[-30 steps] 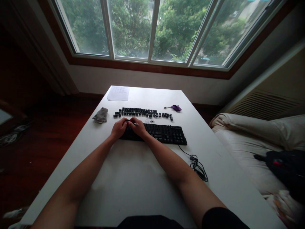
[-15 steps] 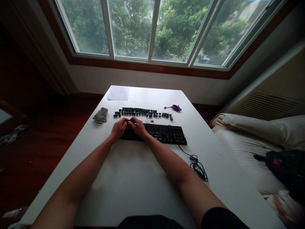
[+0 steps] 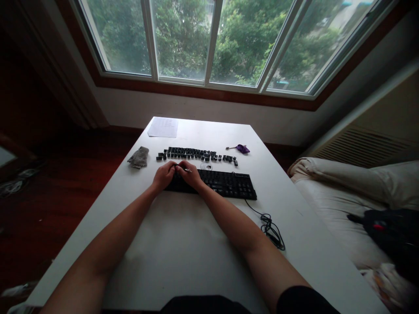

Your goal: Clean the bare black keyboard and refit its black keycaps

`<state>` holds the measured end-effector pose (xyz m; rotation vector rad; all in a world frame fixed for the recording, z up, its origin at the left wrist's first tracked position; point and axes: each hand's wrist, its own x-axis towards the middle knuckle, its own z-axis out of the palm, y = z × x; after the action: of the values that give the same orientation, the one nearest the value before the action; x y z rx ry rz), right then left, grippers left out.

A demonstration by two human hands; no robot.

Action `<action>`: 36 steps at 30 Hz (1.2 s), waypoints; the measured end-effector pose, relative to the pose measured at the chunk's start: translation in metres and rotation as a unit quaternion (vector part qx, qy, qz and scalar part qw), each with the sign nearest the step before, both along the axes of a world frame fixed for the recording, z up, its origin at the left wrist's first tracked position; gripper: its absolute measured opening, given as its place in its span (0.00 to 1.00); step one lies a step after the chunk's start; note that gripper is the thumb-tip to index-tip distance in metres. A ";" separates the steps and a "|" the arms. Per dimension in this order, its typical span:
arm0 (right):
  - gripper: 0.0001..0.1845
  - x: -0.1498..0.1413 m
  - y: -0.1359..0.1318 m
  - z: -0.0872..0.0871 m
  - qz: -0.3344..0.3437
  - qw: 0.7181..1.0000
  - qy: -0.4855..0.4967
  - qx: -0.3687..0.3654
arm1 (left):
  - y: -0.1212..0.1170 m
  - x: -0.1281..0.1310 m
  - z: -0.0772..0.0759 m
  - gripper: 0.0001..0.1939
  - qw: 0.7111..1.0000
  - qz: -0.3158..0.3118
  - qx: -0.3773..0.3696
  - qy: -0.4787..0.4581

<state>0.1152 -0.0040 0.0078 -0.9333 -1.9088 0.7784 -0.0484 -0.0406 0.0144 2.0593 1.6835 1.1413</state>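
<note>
A black keyboard [image 3: 225, 182] lies across the table in front of me. Over its left end my left hand [image 3: 164, 175] is closed, fingertips pinched around something small and dark that I cannot make out. My right hand [image 3: 190, 173] touches it there, its fingers also closed. From the right hand sticks out the shiny end of a thin metal tool [image 3: 189, 170]; the rest of it is hidden. Just beyond the keyboard, several loose black keycaps [image 3: 190, 152] are laid out in rows. A clear round plastic piece [image 3: 206, 166] sits between the keycaps and the keyboard.
On the white table [image 3: 183, 244] a grey cloth [image 3: 139, 158] lies at left and paper [image 3: 163, 127] at the far left corner. A small brush [image 3: 231, 148] rests by a purple item [image 3: 242, 149]. The coiled cable [image 3: 271, 229] lies right. A beige sofa [image 3: 337, 205] stands beside the table.
The view has shifted very slightly. Both hands stay together over the keyboard's left end, with no clear change in what they hold.
</note>
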 end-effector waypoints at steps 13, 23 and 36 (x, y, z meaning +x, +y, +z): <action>0.15 -0.001 -0.001 0.003 -0.008 1.000 -0.013 -0.015 | 0.000 -0.001 -0.001 0.14 1.000 -0.003 -0.005 0.002; 0.14 -0.001 -0.001 0.001 -0.004 1.000 -0.008 -0.012 | -0.001 0.000 0.000 0.15 1.000 -0.004 -0.001 0.003; 0.15 -0.003 0.001 -0.002 -0.007 1.000 -0.008 -0.010 | 0.000 0.000 -0.001 0.15 1.000 0.005 -0.007 0.005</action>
<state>0.1117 -0.0031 0.0060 -0.9670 -1.9105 0.7851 -0.0486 -0.0408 0.0130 2.0547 1.7032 1.1204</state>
